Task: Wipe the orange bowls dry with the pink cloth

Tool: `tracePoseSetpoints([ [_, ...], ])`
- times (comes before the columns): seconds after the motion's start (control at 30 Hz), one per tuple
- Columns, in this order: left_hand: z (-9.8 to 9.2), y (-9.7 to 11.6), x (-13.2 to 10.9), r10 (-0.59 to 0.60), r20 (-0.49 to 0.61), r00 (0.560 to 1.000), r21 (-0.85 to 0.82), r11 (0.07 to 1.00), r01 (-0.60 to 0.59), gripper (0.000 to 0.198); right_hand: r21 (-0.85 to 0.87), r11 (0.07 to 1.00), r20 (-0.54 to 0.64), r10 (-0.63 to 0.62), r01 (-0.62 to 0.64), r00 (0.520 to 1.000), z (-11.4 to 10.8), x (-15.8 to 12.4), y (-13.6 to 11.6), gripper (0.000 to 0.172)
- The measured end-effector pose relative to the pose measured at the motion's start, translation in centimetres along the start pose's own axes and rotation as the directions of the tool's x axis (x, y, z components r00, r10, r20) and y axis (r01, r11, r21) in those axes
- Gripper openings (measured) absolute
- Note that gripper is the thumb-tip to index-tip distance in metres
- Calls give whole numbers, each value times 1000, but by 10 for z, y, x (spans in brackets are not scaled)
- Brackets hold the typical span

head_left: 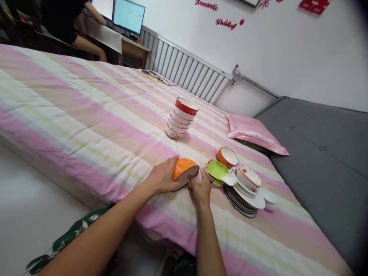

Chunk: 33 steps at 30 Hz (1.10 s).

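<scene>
An orange bowl (184, 165) with a dark rim is tipped on its side just over the near part of the bed. My left hand (165, 175) grips its left side, thumb low by the rim. At the right edge, my right hand (200, 188) has closed fingers on the rim; a pale patch beside them is too unclear to name. Farther back stands a stack of red-and-white bowls (180, 119). Right of my hands lie green leaf-shaped dishes (218, 171), a second orange bowl (227, 157) and a pile of plates (240, 201) topped by a small white dish (249, 177).
A striped bedspread (94, 126) covers the bed. The pink pillow (254, 132) lies against the grey headboard (313, 142). Cables (155, 76) rest at the far edge before a radiator (186, 63). A person (66, 23) sits at a desk with monitors (128, 17).
</scene>
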<state>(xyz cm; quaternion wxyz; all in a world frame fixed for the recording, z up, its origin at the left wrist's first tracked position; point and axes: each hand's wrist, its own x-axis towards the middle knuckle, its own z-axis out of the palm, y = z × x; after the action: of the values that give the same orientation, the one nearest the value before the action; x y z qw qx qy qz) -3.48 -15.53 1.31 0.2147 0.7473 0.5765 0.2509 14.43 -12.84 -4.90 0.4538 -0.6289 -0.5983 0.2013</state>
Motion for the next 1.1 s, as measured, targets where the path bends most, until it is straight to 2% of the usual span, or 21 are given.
tracePoseSetpoints([
  [0.27,6,-11,3,-55,-32,998,12,998,55,76,-52,998,26,33,-32,999,2,-1,0,51],
  [0.43,6,-10,4,-129,-55,990,-7,992,129,75,-46,999,41,30,-28,999,2,-2,-1,49],
  [0.63,1,-7,5,-237,-54,970,43,970,239,54,-13,999,18,46,-45,999,3,-7,-7,43],
  [0.8,2,-11,7,-253,-47,966,-33,967,251,51,94,992,-48,83,-79,995,5,-5,-1,43],
  [0.93,4,-12,8,-284,-41,958,-124,953,278,61,228,970,-126,114,-83,985,8,-3,4,59],
  [1.1,5,-7,7,-236,-76,969,-218,952,215,55,369,928,-133,114,-58,984,12,-9,-6,61],
])
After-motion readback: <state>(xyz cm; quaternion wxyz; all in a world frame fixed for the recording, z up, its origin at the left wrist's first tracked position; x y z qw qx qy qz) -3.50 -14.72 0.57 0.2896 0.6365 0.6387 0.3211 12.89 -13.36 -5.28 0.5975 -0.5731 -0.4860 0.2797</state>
